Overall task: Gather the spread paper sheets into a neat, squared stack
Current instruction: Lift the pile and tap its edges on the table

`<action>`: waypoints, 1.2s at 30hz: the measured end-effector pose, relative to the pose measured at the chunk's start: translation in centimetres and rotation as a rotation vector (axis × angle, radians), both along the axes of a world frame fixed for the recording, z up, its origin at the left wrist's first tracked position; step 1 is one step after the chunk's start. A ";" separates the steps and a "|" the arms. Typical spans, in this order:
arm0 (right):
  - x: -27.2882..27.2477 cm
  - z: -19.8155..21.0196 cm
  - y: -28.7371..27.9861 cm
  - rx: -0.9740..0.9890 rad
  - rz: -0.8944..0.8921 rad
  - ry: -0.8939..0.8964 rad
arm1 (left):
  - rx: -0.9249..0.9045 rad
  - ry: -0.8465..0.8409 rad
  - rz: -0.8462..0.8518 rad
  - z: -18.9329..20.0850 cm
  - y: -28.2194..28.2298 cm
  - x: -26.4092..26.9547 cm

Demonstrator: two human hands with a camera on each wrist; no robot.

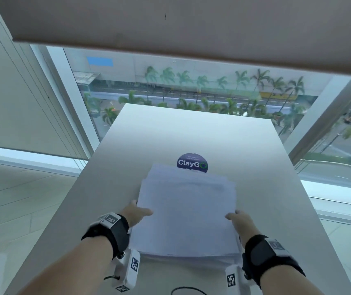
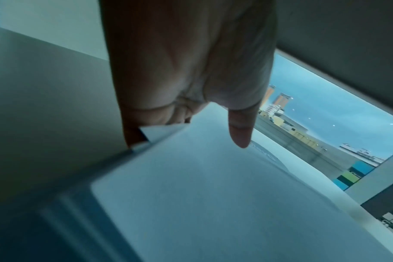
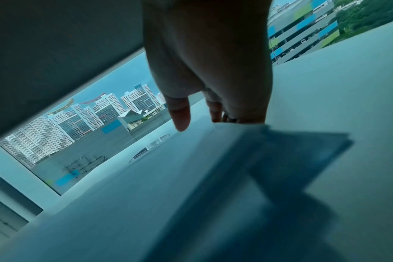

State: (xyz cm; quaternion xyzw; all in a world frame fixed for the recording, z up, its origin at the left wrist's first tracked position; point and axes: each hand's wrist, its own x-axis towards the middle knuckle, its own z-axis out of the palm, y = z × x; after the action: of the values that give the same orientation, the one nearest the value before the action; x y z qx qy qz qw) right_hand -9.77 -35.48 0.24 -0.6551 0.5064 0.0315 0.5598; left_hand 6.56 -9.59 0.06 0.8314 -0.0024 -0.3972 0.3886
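On the white bench by the window, the paper sheets sit gathered into one pile near the person's edge, its far end just covering the lower rim of a round blue sticker. The pile is not yet square: at the far end several sheets fan out a little, with corners stepping past one another, and the wrist views show staggered edges along both sides. The left hand holds the left edge and the right hand the right edge, each about midway along the pile. Each thumb lies on the top sheet while the other fingers curl down against or under the edge, so both hands look to be pinching the pile lightly rather than lying slack on it; how far the fingers reach beneath I cannot tell. From here, my worry is that squeezing inward too hard could bow the pile upward in the middle and let the loose top sheets slide further askew. Lifting to tap the pile with so light a hold could let the lower sheets slip out and scatter, and one might glide off the near edge of the smooth bench. Both forearms reach forward almost parallel, wrists low and close to the surface, palms turned toward each other across the pile. A dark cable loops on the bench just behind the wrists, near enough to snag a sleeve band.
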 end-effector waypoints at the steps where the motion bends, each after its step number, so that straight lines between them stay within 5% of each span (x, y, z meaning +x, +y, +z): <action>1: 0.2 0.1 0.2 0.014 0.028 -0.007 | 0.009 0.006 0.007 -0.7 0.0 0.4; 7: 0.4 -4.6 -1.6 -0.031 0.073 0.099 | -0.039 0.058 0.005 1.2 0.0 0.7; 11: 1.1 2.3 1.6 0.091 -0.099 0.145 | -0.071 0.024 -0.009 1.2 -0.1 1.2; 17: 1.0 0.2 1.4 0.149 -0.185 0.104 | -0.078 0.034 -0.048 -0.1 0.5 1.5; 24: 1.4 1.1 2.8 -0.049 -0.027 0.353 | -0.061 0.004 -0.031 -0.4 0.2 1.5; 36: 0.9 1.4 3.5 -0.001 -0.052 0.228 | -0.173 0.001 0.051 -0.7 0.6 1.2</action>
State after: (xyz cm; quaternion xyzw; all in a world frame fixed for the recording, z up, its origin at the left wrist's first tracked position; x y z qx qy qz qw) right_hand -8.88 -31.95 1.69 -0.6341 0.5837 0.0909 0.4990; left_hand 7.78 -9.00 -0.60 0.7942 -0.0155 -0.3860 0.4691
